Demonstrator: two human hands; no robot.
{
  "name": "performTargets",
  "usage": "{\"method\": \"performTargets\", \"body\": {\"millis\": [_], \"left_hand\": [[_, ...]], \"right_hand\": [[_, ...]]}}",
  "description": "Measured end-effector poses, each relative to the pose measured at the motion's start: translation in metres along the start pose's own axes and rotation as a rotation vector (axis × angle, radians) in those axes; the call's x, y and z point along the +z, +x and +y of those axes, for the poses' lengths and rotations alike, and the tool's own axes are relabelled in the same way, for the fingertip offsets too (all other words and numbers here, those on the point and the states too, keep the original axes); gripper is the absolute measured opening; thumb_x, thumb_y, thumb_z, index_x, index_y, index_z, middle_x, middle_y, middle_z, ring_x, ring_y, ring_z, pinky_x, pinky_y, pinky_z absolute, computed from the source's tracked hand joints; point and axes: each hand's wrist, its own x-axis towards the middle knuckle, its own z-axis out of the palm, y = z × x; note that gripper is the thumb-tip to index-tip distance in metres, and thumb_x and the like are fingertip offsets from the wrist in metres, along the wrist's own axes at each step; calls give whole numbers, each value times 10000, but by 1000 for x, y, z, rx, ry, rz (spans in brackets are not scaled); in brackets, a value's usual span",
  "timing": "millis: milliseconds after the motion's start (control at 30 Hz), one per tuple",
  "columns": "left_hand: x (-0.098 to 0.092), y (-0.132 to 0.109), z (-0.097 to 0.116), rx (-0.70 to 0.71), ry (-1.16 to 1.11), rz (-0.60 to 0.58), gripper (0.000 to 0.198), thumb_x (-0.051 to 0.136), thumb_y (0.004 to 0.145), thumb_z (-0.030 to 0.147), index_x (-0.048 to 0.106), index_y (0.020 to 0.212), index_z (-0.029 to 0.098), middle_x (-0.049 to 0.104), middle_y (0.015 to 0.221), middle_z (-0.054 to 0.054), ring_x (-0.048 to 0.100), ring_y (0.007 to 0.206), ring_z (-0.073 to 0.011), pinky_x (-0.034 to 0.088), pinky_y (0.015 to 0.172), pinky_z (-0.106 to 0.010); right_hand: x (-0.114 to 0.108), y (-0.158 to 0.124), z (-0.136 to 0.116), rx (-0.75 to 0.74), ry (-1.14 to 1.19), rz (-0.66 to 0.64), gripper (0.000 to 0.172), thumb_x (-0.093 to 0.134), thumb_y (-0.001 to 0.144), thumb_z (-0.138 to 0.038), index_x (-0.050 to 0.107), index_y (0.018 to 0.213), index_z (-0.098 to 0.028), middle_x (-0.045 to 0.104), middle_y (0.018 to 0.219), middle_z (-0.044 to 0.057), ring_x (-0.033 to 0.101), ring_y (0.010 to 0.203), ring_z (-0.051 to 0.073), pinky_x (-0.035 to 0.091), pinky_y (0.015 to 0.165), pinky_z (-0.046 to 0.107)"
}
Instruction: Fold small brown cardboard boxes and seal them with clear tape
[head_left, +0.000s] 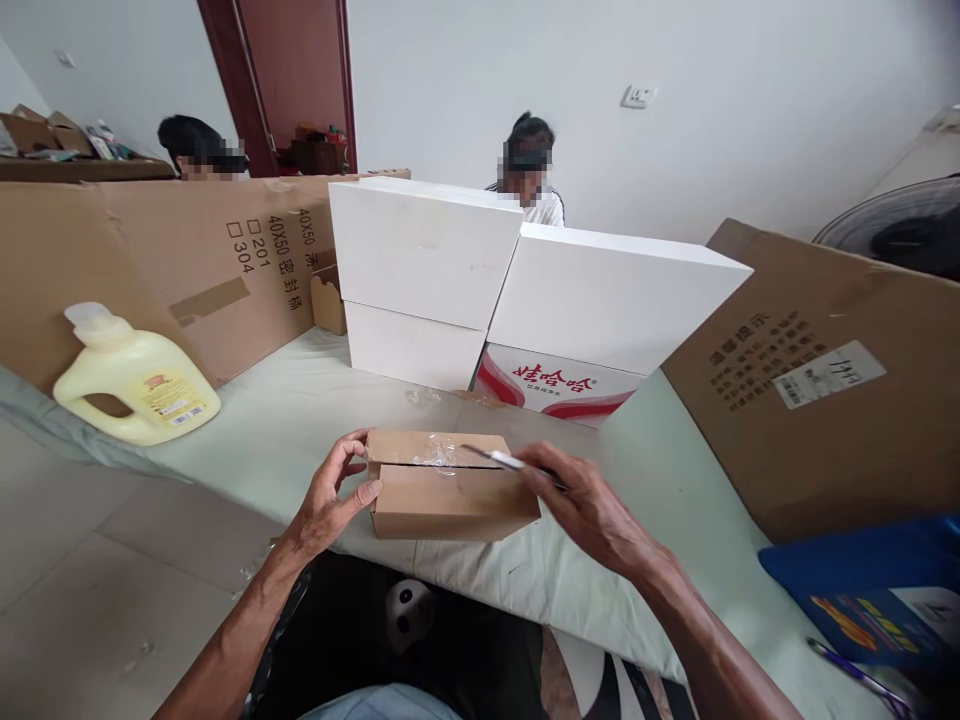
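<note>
A small brown cardboard box (450,505) lies on the cloth-covered table close to my body. Clear tape (442,452) crosses the middle of its top seam, and a dark gap shows between the two flaps. At the box's left end, my left hand (339,490) rests with thumb and fingers apart against its edge. My right hand (574,495) is closed around a utility knife (507,460). The knife's thin blade points left, over the top flaps near the tape. Whether the blade touches the tape I cannot tell.
A yellow jug (142,385) stands at left. White boxes (420,255) are stacked beyond the small box, and large cardboard sheets (825,390) flank both sides. A blue container (862,590) and purple-handled scissors (855,670) lie at right. Two people sit behind the boxes.
</note>
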Motion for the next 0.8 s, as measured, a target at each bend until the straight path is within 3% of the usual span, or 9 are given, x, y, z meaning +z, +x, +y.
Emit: {"method": "performTargets", "body": {"millis": [67,167,333,467,600,800], "left_hand": [[-1,-1,0,0,1,-9,364,794,931,480,599,1139,253,497,1694,-149,566,1468,-373,485,1164,-455],[0,-1,0,-7,-6,-14,334,774,926,432,601,1151,256,500,1692,-136,565,1469,-362,481,1165,-449],[11,2,2,-19,-57,55,290,751,857,324,603,1095,251,526,1674,-122,560,1485,-359,509,1146,-431],[20,3,3,-9,-116,111,271,738,831,297,620,1070,247,525,1689,-120,514,1543,-364,531,1128,-414],[22,1,2,-23,-136,115,292,738,835,299,629,1101,248,508,1711,-123,508,1551,-370,520,1160,-442],[21,2,1,-16,-111,110,273,730,855,290,618,1102,255,528,1678,-109,525,1522,-359,501,1172,-448]], "right_hand": [[-2,17,-33,-83,-54,-114,286,446,1165,-425,657,1094,-246,688,913,8,569,763,161,420,708,286],[1,38,-55,-172,-125,-200,255,450,1151,-314,648,1014,-229,687,909,18,543,735,155,383,702,284],[5,56,-61,-214,-228,-255,302,430,1157,-240,644,945,-228,681,839,5,511,687,147,309,679,289],[7,62,-68,-211,-326,-300,225,491,1162,-256,665,1026,-215,698,855,11,536,704,150,250,661,308],[10,67,-75,-220,-409,-339,142,548,1136,-208,671,1065,-200,725,897,20,563,722,145,219,652,318],[17,73,-89,-229,-581,-382,158,575,1141,-215,655,1007,-185,730,908,30,521,674,140,178,623,336]]}}
